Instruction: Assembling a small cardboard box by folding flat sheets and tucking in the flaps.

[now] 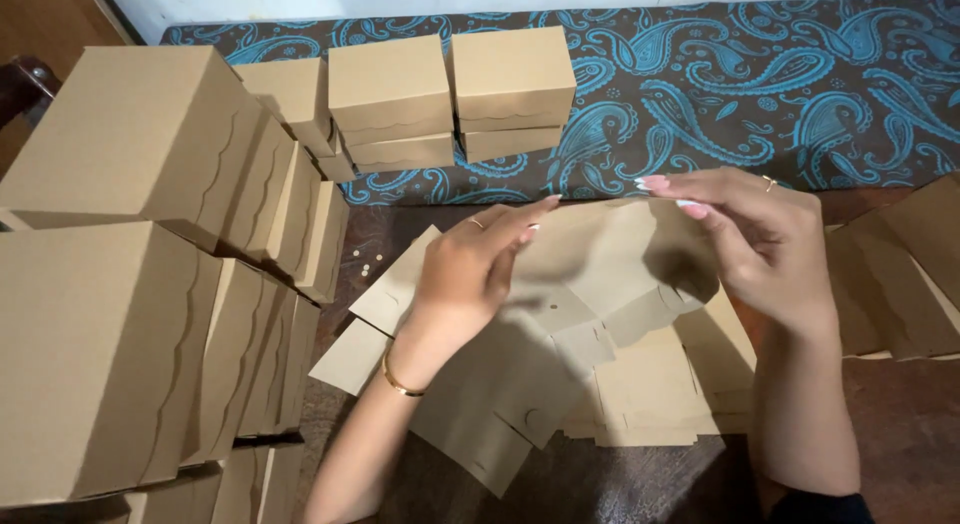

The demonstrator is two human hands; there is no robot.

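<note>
A flat brown cardboard box blank (590, 254) is lifted partly off a pile of flat blanks (650, 394) on the dark table. My left hand (470, 269) grips the blank's left side, fingers curled over its upper edge; a gold bangle is on that wrist. My right hand (755, 234) pinches the blank's upper right edge with thumb and fingertips. The blank's far wall is folded up between my two hands.
Assembled brown boxes stand in stacks at the left (120, 284) and in a row at the back (450, 94). More flat blanks (900, 274) lie at the right. A blue paisley cloth (780, 84) covers the surface behind the dark table (900, 424).
</note>
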